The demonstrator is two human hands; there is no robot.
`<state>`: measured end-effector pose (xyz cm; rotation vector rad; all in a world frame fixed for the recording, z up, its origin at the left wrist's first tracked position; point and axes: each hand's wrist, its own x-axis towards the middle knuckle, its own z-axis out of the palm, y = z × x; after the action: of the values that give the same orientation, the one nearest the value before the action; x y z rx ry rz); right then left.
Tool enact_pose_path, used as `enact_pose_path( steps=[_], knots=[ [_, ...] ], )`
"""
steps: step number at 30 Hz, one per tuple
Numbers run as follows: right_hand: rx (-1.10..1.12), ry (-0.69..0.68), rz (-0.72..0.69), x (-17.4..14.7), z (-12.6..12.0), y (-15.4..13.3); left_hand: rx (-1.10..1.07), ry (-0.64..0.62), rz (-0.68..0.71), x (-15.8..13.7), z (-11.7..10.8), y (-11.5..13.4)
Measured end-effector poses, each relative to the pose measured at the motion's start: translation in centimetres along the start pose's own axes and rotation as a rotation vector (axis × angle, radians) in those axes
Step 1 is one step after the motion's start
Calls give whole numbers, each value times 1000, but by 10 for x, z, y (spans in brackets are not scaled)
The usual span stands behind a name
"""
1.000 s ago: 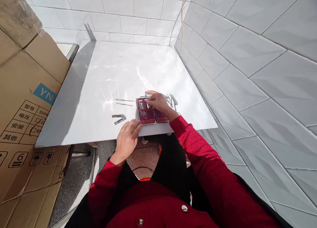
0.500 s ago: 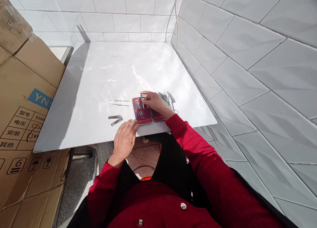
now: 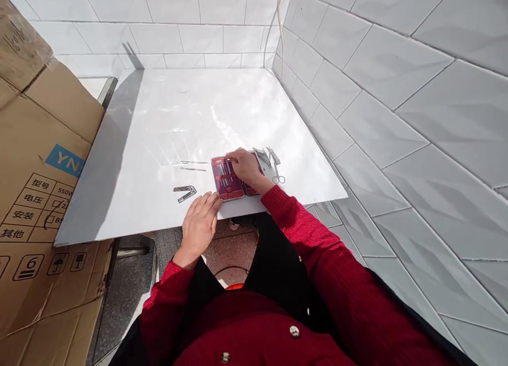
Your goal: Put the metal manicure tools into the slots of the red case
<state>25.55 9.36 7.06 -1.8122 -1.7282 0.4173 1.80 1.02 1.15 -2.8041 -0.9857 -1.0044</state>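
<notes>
A manicure case (image 3: 234, 192) with a red and purple lining lies unfolded near the table's front edge. Several slim metal tools (image 3: 223, 181) sit in the loops of its left half. Over the case, my right hand (image 3: 246, 167) is closed, its fingertips at the top of a slim metal manicure tool, largely covered by the fingers. My left hand (image 3: 201, 217) rests flat with fingers stretched out, fingertips at the case's lower left corner. Nail clippers (image 3: 185, 192) lie spread to the left. Two thin metal tools (image 3: 193, 169) lie behind them.
Right of the case are small scissors (image 3: 279, 179) and several metal clippers or nippers (image 3: 266, 155). All rest on a white table (image 3: 178, 112) against tiled walls (image 3: 381, 122). Large cardboard boxes (image 3: 43, 122) stand at the left.
My right hand has lowered its fingertips toward the case's left half; the metal tool that stood up between its fingers shows less now. The scissors are more visible. My left hand has stayed put.
</notes>
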Motion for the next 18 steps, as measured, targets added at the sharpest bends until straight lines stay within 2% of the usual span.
enact_pose_path(
  steps=[11,14,18],
  knots=[
    [-118,-5,-81,-12,-1,-1,37,-27,-3,-2,1,1],
    [-173,6,-135,-9,-1,-13,49,-4,1,-1,1,2],
    [-299,-140,-212,-1,7,-44,33,3,-6,0,0,4]
  ],
)
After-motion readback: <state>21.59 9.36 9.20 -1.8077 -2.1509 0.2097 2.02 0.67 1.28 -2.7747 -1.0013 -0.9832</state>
